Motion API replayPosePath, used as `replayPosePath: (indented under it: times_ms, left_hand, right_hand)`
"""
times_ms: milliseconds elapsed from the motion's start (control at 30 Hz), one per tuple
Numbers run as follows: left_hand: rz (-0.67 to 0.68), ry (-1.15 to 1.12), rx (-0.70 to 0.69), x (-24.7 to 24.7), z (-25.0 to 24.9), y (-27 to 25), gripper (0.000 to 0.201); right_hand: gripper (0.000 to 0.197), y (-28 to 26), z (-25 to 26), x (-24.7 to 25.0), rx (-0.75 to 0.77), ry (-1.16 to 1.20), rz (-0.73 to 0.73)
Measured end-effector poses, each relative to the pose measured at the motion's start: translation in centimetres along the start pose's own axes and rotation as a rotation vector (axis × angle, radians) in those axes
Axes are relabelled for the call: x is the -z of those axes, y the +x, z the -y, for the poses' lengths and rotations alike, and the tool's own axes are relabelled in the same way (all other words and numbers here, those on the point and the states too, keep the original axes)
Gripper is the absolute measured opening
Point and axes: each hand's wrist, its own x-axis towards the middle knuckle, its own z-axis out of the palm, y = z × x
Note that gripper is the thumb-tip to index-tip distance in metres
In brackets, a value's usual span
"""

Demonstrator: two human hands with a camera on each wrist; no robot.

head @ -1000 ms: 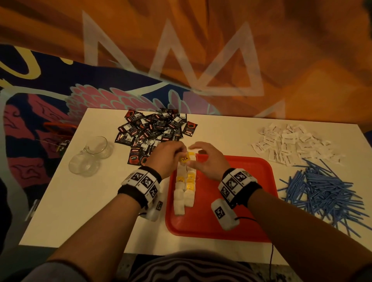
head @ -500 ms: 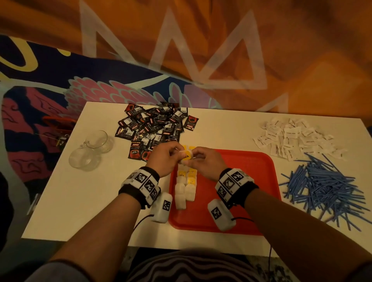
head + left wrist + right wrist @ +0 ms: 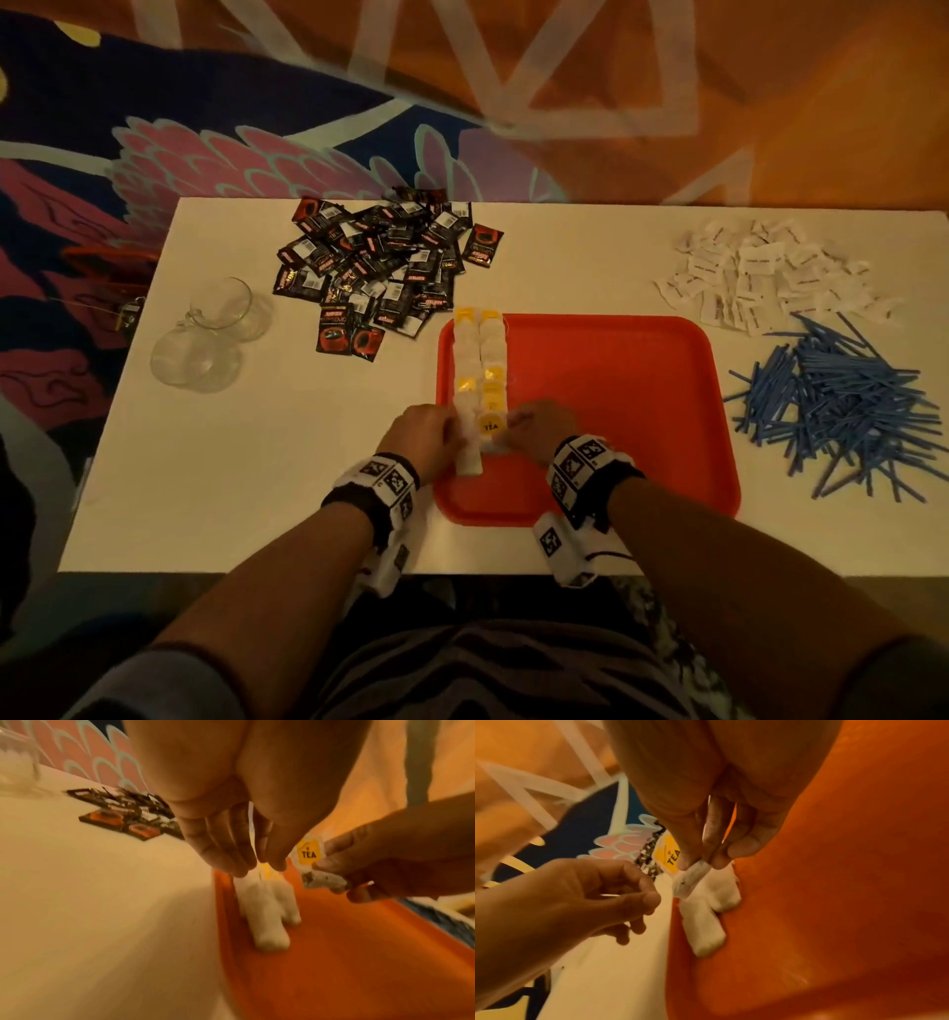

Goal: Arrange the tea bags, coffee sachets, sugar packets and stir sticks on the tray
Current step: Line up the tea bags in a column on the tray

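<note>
A red tray lies mid-table with two columns of white tea bags along its left edge. Both hands are at the near end of those columns. My right hand pinches a tea bag with a yellow TEA tag just above the tray. My left hand pinches a thin white strip, apparently that bag's string, over the left column. Black coffee sachets are piled at the far left, white sugar packets at the far right, blue stir sticks to the right of the tray.
Two clear glass cups lie on the white table to the left. The right part of the tray holds nothing. A patterned carpet surrounds the table.
Both hands have come from the far end of the tea bag columns to the near end, carrying the tagged tea bag. Two full columns now show behind them.
</note>
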Motion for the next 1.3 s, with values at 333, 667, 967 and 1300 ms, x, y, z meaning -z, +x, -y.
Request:
replayPosePath:
  times_ms: [333, 667, 967, 1300]
  left_hand:
    - [-0.036, 0.357, -0.327, -6.6, 2.1, -1.1, 0.022]
    - [-0.083, 0.395, -0.466, -6.6, 3.1, -0.6, 0.027]
    - [-0.133, 0.298, -0.24, -5.2, 2.6, 0.5, 0.031]
    - [-0.194, -0.057, -0.021, -4.2, 1.9, 1.7, 0.041]
  right_hand:
    - [0.02, 0.5, -2.6, -4.5, -0.166, -0.053, -0.042]
    - [0.021, 1.2, -3.0, -5.2, -0.2, 0.074, -0.131]
    - [0.017, 1.7, -2.9, -4.2, -0.141, 0.084, -0.133]
    - [0.043, 2.6, -1.8, -1.8, -0.078, 0.158, -0.101]
